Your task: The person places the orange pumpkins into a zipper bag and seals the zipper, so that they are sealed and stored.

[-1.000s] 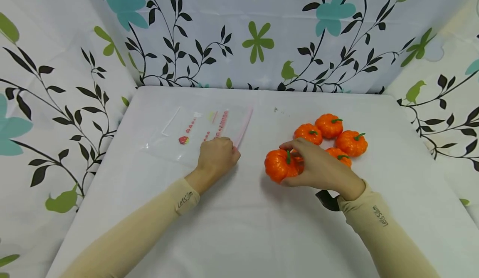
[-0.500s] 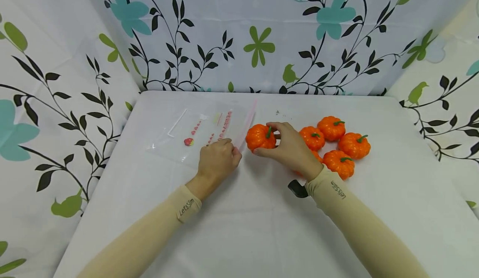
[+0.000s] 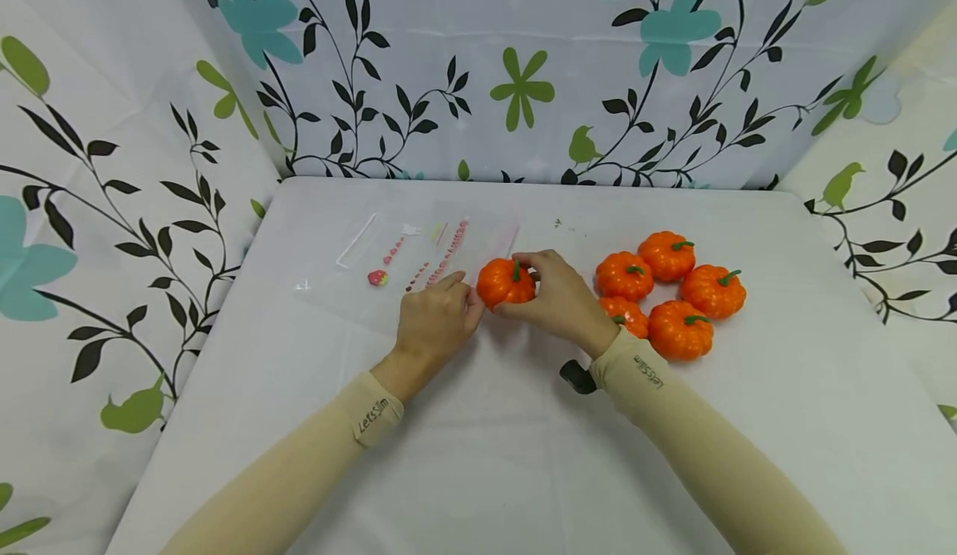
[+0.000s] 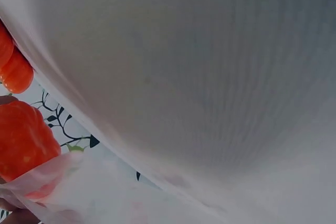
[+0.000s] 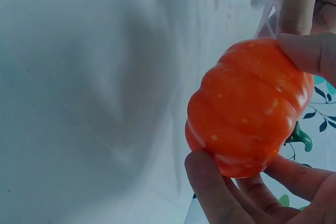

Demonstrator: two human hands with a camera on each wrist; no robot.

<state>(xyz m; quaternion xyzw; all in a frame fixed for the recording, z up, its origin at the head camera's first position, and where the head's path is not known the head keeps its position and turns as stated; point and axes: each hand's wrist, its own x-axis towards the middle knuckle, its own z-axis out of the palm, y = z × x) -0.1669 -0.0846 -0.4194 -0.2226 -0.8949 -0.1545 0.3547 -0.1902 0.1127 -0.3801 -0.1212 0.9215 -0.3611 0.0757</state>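
Note:
My right hand (image 3: 557,302) grips a small orange pumpkin (image 3: 504,282) with a green stem, fingers and thumb around its side. The pumpkin is at the mouth of a clear zip bag (image 3: 351,293) with red print, which lies flat on the table. Right beside the pumpkin, my left hand (image 3: 437,318) pinches the pink-tinted edge of the bag. In the left wrist view, bag film (image 4: 44,182) covers the lower part of the pumpkin (image 4: 23,140). The right wrist view shows the pumpkin (image 5: 247,108) close up, with left-hand fingers at its top.
Several more orange pumpkins (image 3: 680,331) sit in a cluster on the white table (image 3: 478,455), to the right of my right hand. Small dark specks (image 3: 562,224) lie near the back edge. A leaf-patterned curtain (image 3: 419,31) hangs behind and at both sides.
My right hand has carried the pumpkin leftward from beside the cluster to the bag's mouth, next to my left hand. The left hand keeps its hold on the bag's edge.

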